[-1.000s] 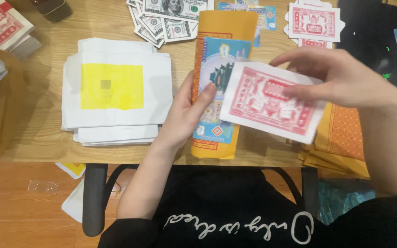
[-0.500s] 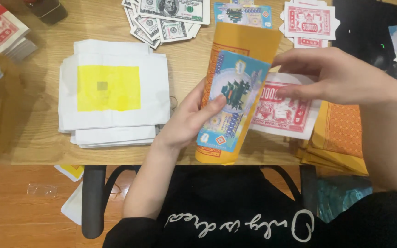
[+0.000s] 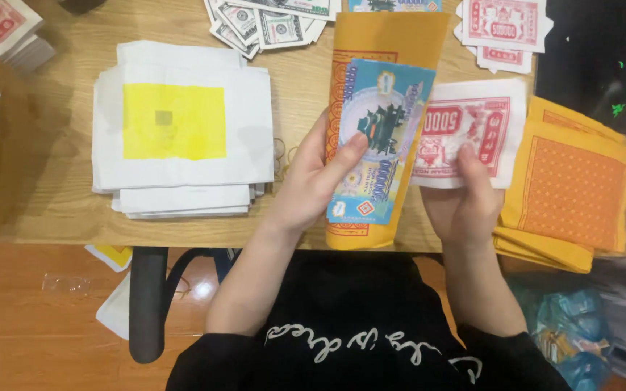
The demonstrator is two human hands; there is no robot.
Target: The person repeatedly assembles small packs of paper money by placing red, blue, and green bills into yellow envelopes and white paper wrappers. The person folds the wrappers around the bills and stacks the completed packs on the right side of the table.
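left hand (image 3: 313, 188) gripping blue paper note (image 3: 378, 137) on long orange paper sleeve (image 3: 393, 43), right hand (image 3: 465, 203) just beside the sleeve pinching red-and-white paper note (image 3: 472, 130)

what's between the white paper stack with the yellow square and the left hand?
Head view: mostly bare wooden table, plus a few thin rubber bands lying loose just right of the white paper stack, short of the left hand.

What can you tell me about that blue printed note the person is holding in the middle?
The blue paper note looks like a thin play banknote, printed with a dark pavilion in a pale oval. It lies lengthwise, slightly tilted, on a long orange paper sheet. The left hand pins it there, thumb on its face. Its corners look flat and uncreased.
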